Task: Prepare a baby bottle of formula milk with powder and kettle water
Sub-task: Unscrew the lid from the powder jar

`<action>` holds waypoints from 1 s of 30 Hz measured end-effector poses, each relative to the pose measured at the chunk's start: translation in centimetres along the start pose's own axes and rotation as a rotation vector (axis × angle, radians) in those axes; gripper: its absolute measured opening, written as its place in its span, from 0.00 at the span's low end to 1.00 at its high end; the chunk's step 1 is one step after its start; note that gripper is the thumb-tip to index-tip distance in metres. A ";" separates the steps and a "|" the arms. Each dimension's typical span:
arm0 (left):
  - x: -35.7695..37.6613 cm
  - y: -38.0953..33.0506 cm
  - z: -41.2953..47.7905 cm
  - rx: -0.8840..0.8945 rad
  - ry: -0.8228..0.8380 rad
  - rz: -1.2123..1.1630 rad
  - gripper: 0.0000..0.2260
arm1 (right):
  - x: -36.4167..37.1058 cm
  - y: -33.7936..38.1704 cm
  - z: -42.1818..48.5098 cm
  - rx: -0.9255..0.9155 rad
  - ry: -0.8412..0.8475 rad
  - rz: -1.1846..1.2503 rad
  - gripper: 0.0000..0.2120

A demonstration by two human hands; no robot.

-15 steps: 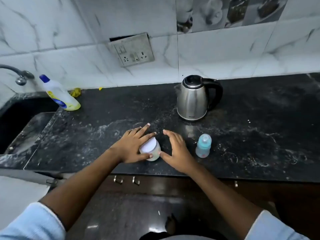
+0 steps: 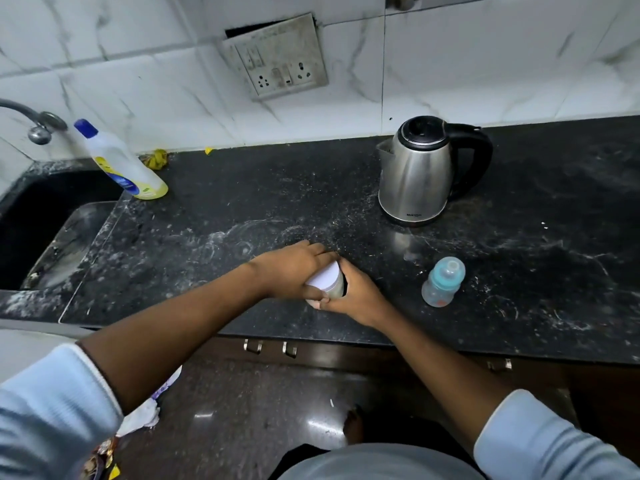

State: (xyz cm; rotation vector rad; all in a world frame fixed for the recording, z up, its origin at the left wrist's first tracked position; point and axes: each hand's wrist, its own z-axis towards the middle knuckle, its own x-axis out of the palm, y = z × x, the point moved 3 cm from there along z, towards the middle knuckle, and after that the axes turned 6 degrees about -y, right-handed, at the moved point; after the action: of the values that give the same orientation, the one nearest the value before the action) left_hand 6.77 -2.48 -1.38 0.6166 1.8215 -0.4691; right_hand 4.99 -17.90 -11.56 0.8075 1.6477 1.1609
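1. Powder jar [image 2: 335,289] stands near the front edge of the counter [image 2: 242,202], between both hands, white lid [image 2: 323,277] on.
2. Left hand [image 2: 294,268] curls round the lid from the left, thumb on the near side. Right hand [image 2: 360,296] wraps the clear body from the right. Both are gripping; prob. set up to twist the lid off.
3. Jar handling: small, looks like light stiff plastic w/ smooth walls, so it may spin in the palm. Best to hold the body low & firm and turn the lid by its rim. Keep it upright, since powder spills if it tips as the lid frees. Fill level: can't tell.
4. Baby bottle [image 2: 443,284] stands right of the jar, apart from it, teal top on, body looks empty. Light, likely tips easily; take it round the middle.
5. Kettle [image 2: 415,171] sits at back right, well apart from the hands: steel body, black handle facing right, lid down. Heavy if full and the walls may be hot, so handle only. Water level hidden.
6. Surface: black speckled stone, hard & flat, w/ whitish smears, esp. around the jar. Things prob. slide on it easily.
7. Room: dark sink [image 2: 34,220] at left w/ tap [image 2: 40,133] above, dish-soap bottle [image 2: 117,164] by its corner, white marble-look tiles [image 2: 138,81], grubby socket plate [image 2: 280,60] on the wall behind.
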 end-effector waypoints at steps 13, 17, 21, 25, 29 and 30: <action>-2.6 1.0 0.8 -0.455 0.203 -0.192 0.34 | 0.8 -0.9 0.6 -0.048 -0.044 -0.136 0.48; -2.0 0.2 0.5 -0.071 0.218 -0.191 0.44 | 0.9 -1.4 0.8 -0.036 -0.067 -0.146 0.45; -0.7 -0.4 0.5 -0.028 0.126 -0.070 0.34 | 0.9 -1.3 0.8 -0.040 -0.069 -0.143 0.44; -1.5 -0.4 0.0 -0.323 0.053 -0.075 0.32 | 1.0 -1.3 0.7 -0.035 -0.037 -0.141 0.51; -1.6 -0.3 -1.1 -0.348 0.086 -0.172 0.45 | 0.9 -1.0 0.6 -0.047 -0.040 -0.142 0.50; -1.4 -0.1 -1.2 -0.260 0.099 -0.179 0.46 | 0.9 -1.0 0.7 -0.053 -0.040 -0.151 0.48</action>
State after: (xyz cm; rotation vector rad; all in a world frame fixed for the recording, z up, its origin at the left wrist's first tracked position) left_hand 6.20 -2.14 0.37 0.3045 2.0009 -0.3168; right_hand 5.29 -17.20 -12.86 0.6571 1.6089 1.0718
